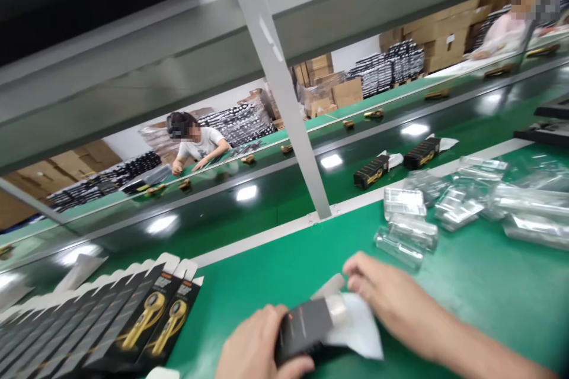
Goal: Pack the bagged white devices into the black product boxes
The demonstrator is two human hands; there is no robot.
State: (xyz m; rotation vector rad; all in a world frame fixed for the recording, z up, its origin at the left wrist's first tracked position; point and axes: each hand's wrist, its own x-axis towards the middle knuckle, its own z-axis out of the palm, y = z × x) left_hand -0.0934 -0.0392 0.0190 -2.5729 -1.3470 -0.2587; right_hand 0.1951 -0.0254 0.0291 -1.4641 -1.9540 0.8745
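A black box (306, 327), matte with a white leaflet at its end, is gripped by both hands: left (255, 346), right (391, 296).

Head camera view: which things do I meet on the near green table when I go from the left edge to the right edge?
Fanned row of flat black cartons → left hand → black box it holds → right hand at the white sheet → pile of clear plastic trays.
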